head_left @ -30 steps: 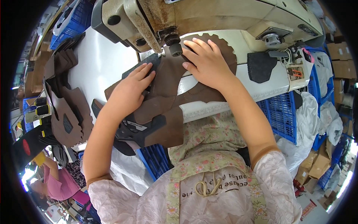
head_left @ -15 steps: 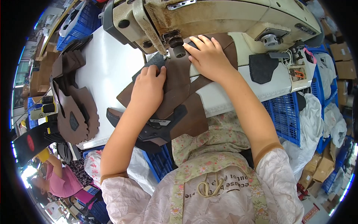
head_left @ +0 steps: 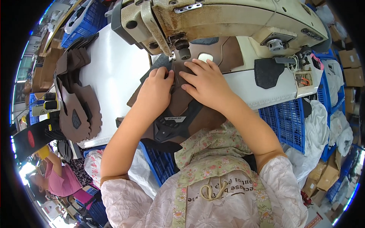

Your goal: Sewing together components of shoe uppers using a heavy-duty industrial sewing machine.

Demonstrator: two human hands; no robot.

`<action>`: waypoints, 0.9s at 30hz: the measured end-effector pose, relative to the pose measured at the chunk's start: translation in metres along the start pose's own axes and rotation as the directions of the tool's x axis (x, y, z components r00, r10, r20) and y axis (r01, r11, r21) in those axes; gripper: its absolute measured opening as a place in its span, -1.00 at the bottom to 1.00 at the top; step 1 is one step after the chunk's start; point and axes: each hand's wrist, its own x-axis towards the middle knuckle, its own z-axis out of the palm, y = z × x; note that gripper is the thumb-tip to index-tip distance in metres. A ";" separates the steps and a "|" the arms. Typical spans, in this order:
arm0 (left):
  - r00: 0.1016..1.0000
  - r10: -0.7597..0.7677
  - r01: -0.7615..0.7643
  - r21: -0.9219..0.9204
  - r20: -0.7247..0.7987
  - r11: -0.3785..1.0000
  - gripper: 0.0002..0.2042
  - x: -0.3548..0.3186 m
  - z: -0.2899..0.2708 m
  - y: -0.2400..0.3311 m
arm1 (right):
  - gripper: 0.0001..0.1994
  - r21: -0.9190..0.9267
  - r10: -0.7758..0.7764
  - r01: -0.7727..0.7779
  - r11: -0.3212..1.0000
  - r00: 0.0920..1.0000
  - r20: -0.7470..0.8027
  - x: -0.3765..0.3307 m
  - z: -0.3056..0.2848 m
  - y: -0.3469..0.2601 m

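Both the left hand (head_left: 155, 89) and right hand (head_left: 205, 83) pressed flat, grasping nothing, on the brown leather shoe-upper piece (head_left: 182, 104) under the cream sewing machine's needle (head_left: 181, 47); stitching seemed unfinished.

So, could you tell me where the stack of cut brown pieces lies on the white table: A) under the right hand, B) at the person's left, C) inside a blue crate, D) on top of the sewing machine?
B: the stack of cut brown pieces sits at the left edge of the white table, away from both hands.
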 end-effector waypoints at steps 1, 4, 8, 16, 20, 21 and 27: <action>0.999 -0.032 0.033 0.026 -0.009 0.999 -0.45 0.001 0.002 0.003 | -0.67 0.000 -0.003 0.003 1.000 1.000 0.000 0.000 0.001 0.001; 0.996 -0.086 0.089 0.144 -0.026 0.986 -0.45 0.004 0.005 0.012 | -0.66 -0.022 0.001 -0.001 1.000 1.000 -0.007 0.001 0.002 0.005; 0.990 -0.100 0.113 0.129 -0.098 0.985 -0.45 0.006 0.020 0.013 | -0.67 -0.008 0.004 -0.004 1.000 1.000 -0.010 0.004 0.001 0.012; 0.972 -0.216 0.210 -0.071 -0.088 0.975 -0.71 0.018 0.014 0.014 | -0.70 0.007 -0.042 0.042 0.999 0.999 -0.008 0.009 0.002 0.032; 0.974 -0.188 0.171 -0.134 -0.126 0.976 -0.78 0.017 0.013 0.009 | -0.74 0.023 -0.008 0.008 1.000 1.000 0.010 0.019 -0.007 0.033; 0.972 -0.179 0.161 -0.128 -0.153 0.979 -0.78 0.016 0.016 0.010 | -0.73 0.036 0.020 -0.021 0.999 1.000 0.017 0.024 -0.012 0.031; 0.972 -0.165 0.141 -0.141 -0.169 0.980 -0.79 0.019 0.016 0.004 | -0.77 -0.081 0.040 -0.005 0.997 0.902 0.431 0.038 -0.044 0.036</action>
